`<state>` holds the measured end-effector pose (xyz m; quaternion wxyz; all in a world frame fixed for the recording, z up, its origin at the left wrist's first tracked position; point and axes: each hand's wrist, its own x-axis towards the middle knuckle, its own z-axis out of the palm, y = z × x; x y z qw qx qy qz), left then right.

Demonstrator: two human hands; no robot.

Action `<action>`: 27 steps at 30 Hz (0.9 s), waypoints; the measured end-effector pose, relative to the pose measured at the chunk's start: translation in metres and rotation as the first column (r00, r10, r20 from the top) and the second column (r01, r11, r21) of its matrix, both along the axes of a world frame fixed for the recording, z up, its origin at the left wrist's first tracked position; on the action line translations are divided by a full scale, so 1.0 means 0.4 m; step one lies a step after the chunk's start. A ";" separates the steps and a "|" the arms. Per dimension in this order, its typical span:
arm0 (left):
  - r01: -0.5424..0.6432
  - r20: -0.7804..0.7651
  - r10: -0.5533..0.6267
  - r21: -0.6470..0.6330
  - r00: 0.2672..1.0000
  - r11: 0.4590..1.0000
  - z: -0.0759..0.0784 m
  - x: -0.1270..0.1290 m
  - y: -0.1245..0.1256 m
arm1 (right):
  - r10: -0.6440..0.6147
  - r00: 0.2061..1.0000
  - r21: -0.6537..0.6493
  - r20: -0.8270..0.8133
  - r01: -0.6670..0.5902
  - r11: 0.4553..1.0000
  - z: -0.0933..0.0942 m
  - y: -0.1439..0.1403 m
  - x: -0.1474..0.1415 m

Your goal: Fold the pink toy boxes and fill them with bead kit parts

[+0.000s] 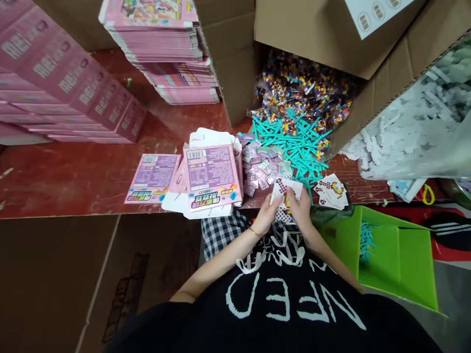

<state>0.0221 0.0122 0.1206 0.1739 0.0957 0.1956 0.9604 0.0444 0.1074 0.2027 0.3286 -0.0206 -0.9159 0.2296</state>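
Both of my hands hold a white card with a coloured pixel pattern (pixel 286 189) at the near edge of the red table (pixel 73 176). My left hand (pixel 268 215) grips its left side and my right hand (pixel 301 208) grips its right side. More pattern cards (pixel 331 191) lie in a small pile just right of my hands. An opened pink box (pixel 211 179) lies to the left of my hands, with a flat pink box (pixel 152 177) beside it. Teal plastic sticks (pixel 298 142) and small shiny packets (pixel 257 164) lie just beyond the card.
Stacks of flat pink boxes (pixel 169 54) stand at the back, with longer pink boxes (pixel 66 83) at the far left. A cardboard box holds bags of coloured beads (pixel 305 88). White plastic parts in a bag (pixel 415 127) lie right. A green bin (pixel 397 255) stands below right.
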 end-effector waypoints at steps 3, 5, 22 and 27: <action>-0.074 0.046 0.075 -0.004 0.996 0.997 -0.004 0.004 -0.018 | -0.045 0.984 0.221 -0.171 0.082 0.972 0.038 -0.002 -0.064; -0.034 0.099 0.033 0.002 0.995 0.999 -0.008 0.000 -0.033 | -0.092 0.979 0.387 -0.184 0.158 0.909 0.118 0.031 -0.121; -0.050 0.017 0.049 0.070 0.999 0.996 0.023 -0.030 -0.027 | 0.201 0.881 -0.267 0.428 -0.089 0.960 0.247 0.062 -0.102; -0.185 -0.006 0.185 -0.004 0.983 0.983 0.018 -0.009 -0.015 | 0.171 0.933 -0.368 0.317 -0.045 0.929 0.057 -0.056 0.002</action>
